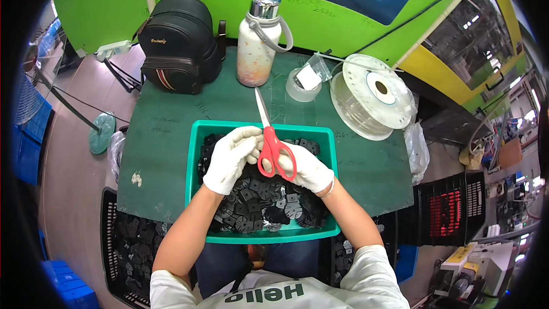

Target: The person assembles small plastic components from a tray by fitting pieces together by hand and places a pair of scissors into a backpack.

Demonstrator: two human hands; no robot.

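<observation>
A pair of scissors (pixel 269 144) with red handles points its blades away from me, over the green tub (pixel 194 180). My right hand (pixel 307 169), in a white glove, is closed around the scissors' handles. Close beside the handles, on their left, is my left hand (pixel 227 159), also gloved. Its fingers are curled in toward the thumb, and whatever they may pinch is hidden. Under both hands the tub holds a heap of small black plastic parts (pixel 249 203), some flat and slotted.
On the green table (pixel 154 154) stand a black backpack (pixel 180 40), a speckled bottle (pixel 255 51), a tape roll (pixel 300 88) and a large clear reel (pixel 369 100). Black crates (pixel 108 240) flank the table, one with a red crate (pixel 445 213) inside. A fan (pixel 40 91) stands left.
</observation>
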